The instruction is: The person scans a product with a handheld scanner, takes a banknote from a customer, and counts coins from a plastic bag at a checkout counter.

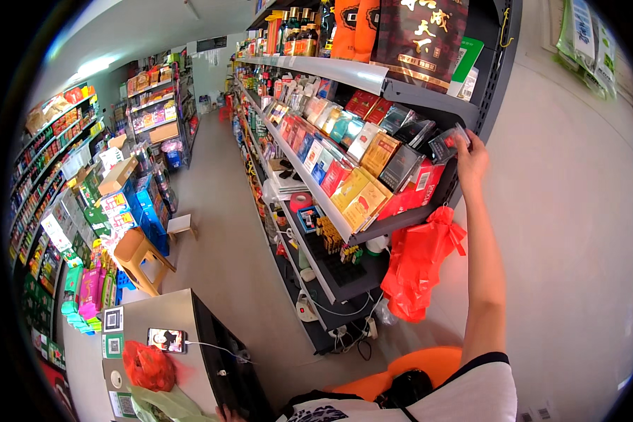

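At the right end of the shelf unit, my right hand (473, 161) pinches a dark cigarette pack (442, 146) by its upper right corner. The pack tilts beside a stepped display of cigarette packs in many colours. Nearest to it are a black pack (400, 166) and a red carton (421, 184); yellow packs (360, 195) stand at the front corner. Of my left hand (229, 414), only some fingers show at the bottom, by the edge of the counter (185, 316). Whether those fingers grip anything is hidden.
Red plastic bags (419, 264) hang from the shelf end. On the counter lie a phone (167, 340) with a white cable and a filled red bag (149, 365). Beyond stand a plastic stool (140, 258), a small bench (181, 226) and stacked boxes. An orange chair (427, 361) is below my arm.
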Demonstrator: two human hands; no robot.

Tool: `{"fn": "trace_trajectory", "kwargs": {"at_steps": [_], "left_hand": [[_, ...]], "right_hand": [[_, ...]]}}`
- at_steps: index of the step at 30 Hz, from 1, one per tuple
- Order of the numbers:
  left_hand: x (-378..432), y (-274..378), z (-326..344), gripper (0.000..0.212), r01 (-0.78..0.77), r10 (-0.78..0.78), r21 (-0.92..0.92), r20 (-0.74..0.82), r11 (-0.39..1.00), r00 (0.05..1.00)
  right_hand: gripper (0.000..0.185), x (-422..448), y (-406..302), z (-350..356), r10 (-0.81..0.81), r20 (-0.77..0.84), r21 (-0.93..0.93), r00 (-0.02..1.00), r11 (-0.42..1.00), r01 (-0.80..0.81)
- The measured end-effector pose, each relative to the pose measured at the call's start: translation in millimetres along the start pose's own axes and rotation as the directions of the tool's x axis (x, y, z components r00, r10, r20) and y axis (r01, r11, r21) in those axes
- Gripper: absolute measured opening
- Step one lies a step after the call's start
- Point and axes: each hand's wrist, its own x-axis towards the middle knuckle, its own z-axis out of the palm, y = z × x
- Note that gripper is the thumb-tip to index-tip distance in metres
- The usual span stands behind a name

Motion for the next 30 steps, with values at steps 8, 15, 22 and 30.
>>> {"fn": "trace_trajectory", "kwargs": {"at_steps": [8,15,22,30], "left_hand": [[-8,-7,2,0.031,0.073,-0.082,0.097,0.101,0.993,0.991],[26,15,-65,0.027,-0.084,0.053,0.318,0.104,0.944,0.993],[13,21,-56,0.029,0.058,-0.091,0.288,0.101,0.956,0.991],[23,20,-50,0.023,0.113,-0.122,0.174,0.043,0.978,0.992]], "right_hand": [[0.048,1,3,56,-0.396,0.009,-0.308,0.918,0.872,0.38],[0.026,-43,0,6,-0.264,-0.138,0.077,0.955,0.958,0.276],[0.03,-332,-173,52,-0.461,0.701,0.633,0.544,0.754,-0.177],[0.078,-552,-282,169,-0.683,0.729,0.681,0.041,0.72,-0.132]]}}
